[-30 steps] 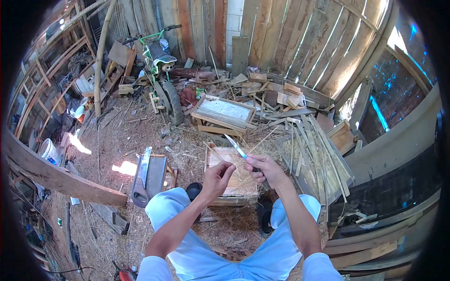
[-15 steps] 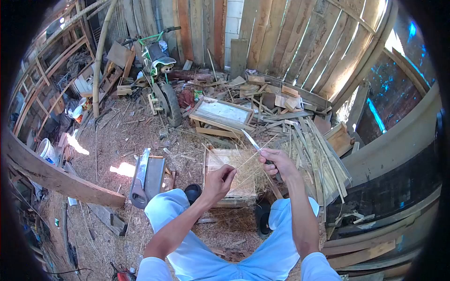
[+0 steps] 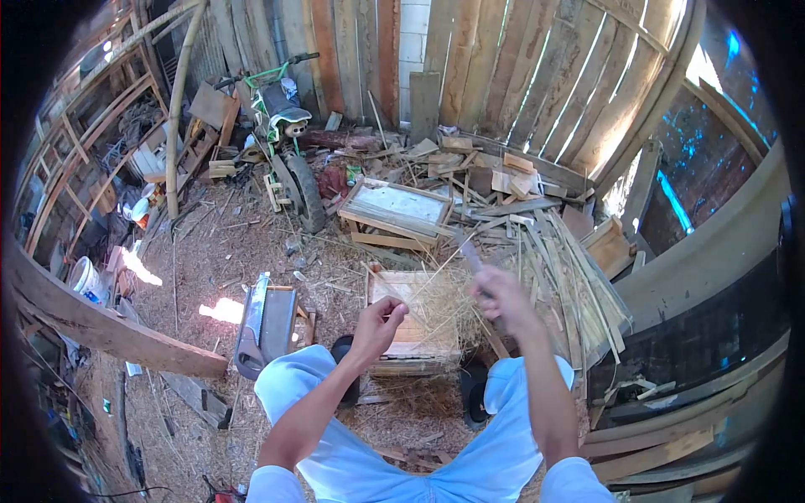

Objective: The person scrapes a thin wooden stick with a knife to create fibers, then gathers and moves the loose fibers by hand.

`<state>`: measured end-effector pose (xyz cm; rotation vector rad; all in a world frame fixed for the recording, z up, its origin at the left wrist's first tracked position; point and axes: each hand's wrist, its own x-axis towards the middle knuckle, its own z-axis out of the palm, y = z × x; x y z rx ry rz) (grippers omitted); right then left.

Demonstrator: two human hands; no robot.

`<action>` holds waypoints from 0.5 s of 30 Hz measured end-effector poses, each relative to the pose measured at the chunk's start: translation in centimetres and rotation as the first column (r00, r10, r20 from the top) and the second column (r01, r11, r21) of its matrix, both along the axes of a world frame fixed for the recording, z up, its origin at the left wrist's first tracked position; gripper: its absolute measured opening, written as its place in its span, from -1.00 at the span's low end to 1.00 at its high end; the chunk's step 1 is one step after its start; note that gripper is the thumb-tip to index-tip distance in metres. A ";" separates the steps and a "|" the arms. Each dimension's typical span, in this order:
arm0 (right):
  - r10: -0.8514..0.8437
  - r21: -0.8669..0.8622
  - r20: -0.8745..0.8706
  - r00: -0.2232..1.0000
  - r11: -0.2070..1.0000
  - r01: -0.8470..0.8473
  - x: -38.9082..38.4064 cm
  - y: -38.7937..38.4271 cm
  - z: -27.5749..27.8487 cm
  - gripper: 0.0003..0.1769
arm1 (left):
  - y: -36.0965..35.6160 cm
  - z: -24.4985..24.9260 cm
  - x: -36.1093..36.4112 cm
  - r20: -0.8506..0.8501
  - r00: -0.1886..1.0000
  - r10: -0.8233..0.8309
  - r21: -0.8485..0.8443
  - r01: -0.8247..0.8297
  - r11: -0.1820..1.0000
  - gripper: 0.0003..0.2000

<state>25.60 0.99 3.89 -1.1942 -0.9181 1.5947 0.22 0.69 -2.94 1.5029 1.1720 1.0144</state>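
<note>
My right hand [image 3: 505,303], smeared by motion, grips a knife [image 3: 470,251] whose blade points up and away from me, also blurred. Just left of it, my left hand [image 3: 377,332] is closed in a pinch, thumb against fingers, on a thin strip [image 3: 429,281] that runs up toward the knife. Below both hands stands a low wooden bench [image 3: 401,289], its right side covered by a heap of fine pale shavings [image 3: 449,302]. My knees are on either side of it.
A handsaw [image 3: 250,335] rests on a dark-topped box at left. Behind the bench is a wooden frame with a pale panel [image 3: 402,204]. Long split strips [image 3: 570,285] are piled at right, scrap wood [image 3: 503,180] lies at the back, and a small motorbike [image 3: 289,142] stands near the wall.
My right hand and the knife have moved slightly and are now blurred, the blade's tip lower and farther right. My left hand has shifted a little left, away from the knife.
</note>
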 end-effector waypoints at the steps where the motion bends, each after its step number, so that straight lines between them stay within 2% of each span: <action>1: 0.087 -0.038 0.096 0.992 0.996 -0.084 -2.5 -0.4 -0.2 -0.78 | 0.1 -0.1 0.3 0.049 0.998 -0.033 -0.057 0.036 0.998 -0.80; 2: 0.176 -0.082 0.188 0.966 0.983 -0.163 -4.6 -0.9 -0.3 -0.81 | 0.3 -0.1 0.7 0.098 0.993 -0.063 -0.112 0.074 0.991 -0.80; 3: 0.168 -0.077 0.176 0.970 0.985 -0.156 -5.7 -1.3 -0.9 -0.81 | 0.3 -0.4 1.1 0.199 0.976 -0.093 -0.107 0.116 0.987 -0.81; 4: 0.247 -0.074 0.050 0.968 0.967 -0.243 -6.7 -1.7 -1.6 -0.82 | 0.2 -0.1 1.2 0.185 0.977 -0.102 -0.104 0.123 0.987 -0.81; 5: 0.325 -0.059 -0.076 0.943 0.942 -0.329 -7.2 -1.7 -2.1 -0.83 | 0.1 0.3 1.2 0.252 0.963 -0.092 -0.163 0.136 0.977 -0.81; 7: 0.329 -0.054 -0.122 0.936 0.940 -0.337 -6.7 -1.1 -2.5 -0.82 | -0.1 1.4 1.0 0.341 0.938 -0.064 -0.233 0.151 0.961 -0.81; 11: 0.329 -0.083 -0.194 0.924 0.933 -0.349 -5.6 -1.0 -1.6 -0.81 | -0.2 1.8 1.3 0.324 0.941 -0.096 -0.210 0.170 0.963 -0.80; 15: 0.194 -0.112 -0.087 0.977 0.973 -0.203 -4.1 -0.6 -0.8 -0.78 | -0.6 2.0 1.5 0.262 0.957 -0.122 -0.201 0.178 0.963 -0.79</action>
